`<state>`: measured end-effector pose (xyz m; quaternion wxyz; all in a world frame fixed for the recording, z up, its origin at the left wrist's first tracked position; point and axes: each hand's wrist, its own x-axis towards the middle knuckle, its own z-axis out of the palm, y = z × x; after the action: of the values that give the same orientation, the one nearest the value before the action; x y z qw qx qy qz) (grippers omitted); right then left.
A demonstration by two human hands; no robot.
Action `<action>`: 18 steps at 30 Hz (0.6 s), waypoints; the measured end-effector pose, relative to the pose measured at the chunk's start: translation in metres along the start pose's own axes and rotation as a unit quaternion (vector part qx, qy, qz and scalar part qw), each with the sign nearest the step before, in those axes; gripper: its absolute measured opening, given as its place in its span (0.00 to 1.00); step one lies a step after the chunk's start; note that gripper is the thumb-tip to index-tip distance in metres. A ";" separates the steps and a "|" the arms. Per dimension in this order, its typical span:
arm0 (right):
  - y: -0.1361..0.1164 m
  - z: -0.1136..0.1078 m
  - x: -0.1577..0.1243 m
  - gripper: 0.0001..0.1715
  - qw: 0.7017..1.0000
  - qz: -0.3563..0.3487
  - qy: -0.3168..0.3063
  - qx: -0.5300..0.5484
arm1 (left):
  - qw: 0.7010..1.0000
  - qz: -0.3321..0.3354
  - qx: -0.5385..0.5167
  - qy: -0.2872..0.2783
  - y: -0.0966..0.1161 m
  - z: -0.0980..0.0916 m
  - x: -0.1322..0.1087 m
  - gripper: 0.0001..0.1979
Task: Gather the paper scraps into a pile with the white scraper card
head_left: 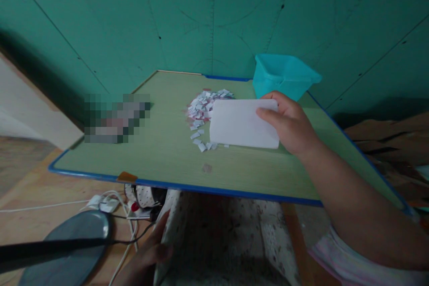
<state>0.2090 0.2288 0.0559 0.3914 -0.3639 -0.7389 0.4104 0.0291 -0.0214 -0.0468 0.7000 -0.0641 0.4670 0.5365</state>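
My right hand [290, 123] is closed on a white rectangular pad of paper [243, 124], thumb on top and fingers behind its right edge. It is held over the table, partly covering a heap of small white paper pieces [204, 106]. Several loose pieces [201, 146] lie in front of the heap, and something pinkish shows beneath it. Low in the view, my left hand [149, 250] is dim and partly cut off. Its thumb and a finger are at the edge of a white patterned cloth [170, 228], seemingly gripping it.
A turquoise plastic bin [281, 76] stands at the table's back right. The pale green table [167, 156] has blue edging. A pixelated object [117, 120] lies on its left. Below are a grey round lid-like thing [73, 241], white cables [125, 214] and, right, cardboard [389, 138].
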 end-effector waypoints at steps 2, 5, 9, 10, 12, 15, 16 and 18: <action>-0.001 0.000 -0.001 0.06 1.000 0.007 -0.020 0.006 | 1.000 0.003 0.001 -0.005 0.000 0.001 0.000 0.46; -0.003 0.001 -0.003 0.06 0.998 0.024 -0.056 0.019 | 1.000 0.007 0.008 -0.007 -0.001 -0.001 0.003 0.45; -0.006 0.001 -0.004 0.05 0.996 0.034 -0.068 0.052 | 0.999 0.025 0.023 0.007 -0.003 -0.009 0.010 0.48; -0.006 0.001 -0.005 0.06 0.996 0.034 -0.067 0.056 | 0.999 0.030 0.026 0.008 -0.004 -0.011 0.012 0.48; -0.007 0.001 -0.006 0.06 0.995 0.038 -0.074 0.058 | 0.999 0.032 0.032 0.008 -0.006 -0.016 0.015 0.46; -0.009 0.001 -0.007 0.06 0.990 0.054 -0.109 0.064 | 0.998 0.036 0.044 0.017 -0.008 -0.025 0.021 0.44; -0.009 0.001 -0.007 0.06 0.990 0.057 -0.114 0.068 | 0.998 0.043 0.049 0.024 -0.008 -0.027 0.023 0.45; -0.008 0.001 -0.006 0.05 0.991 0.055 -0.100 0.069 | 0.996 0.060 0.059 0.034 -0.008 -0.031 0.026 0.47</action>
<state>0.2095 0.2199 0.0612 0.3168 -0.3334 -0.7229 0.5157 0.0177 -0.0250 -0.0859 0.6528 -0.0126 0.5244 0.5466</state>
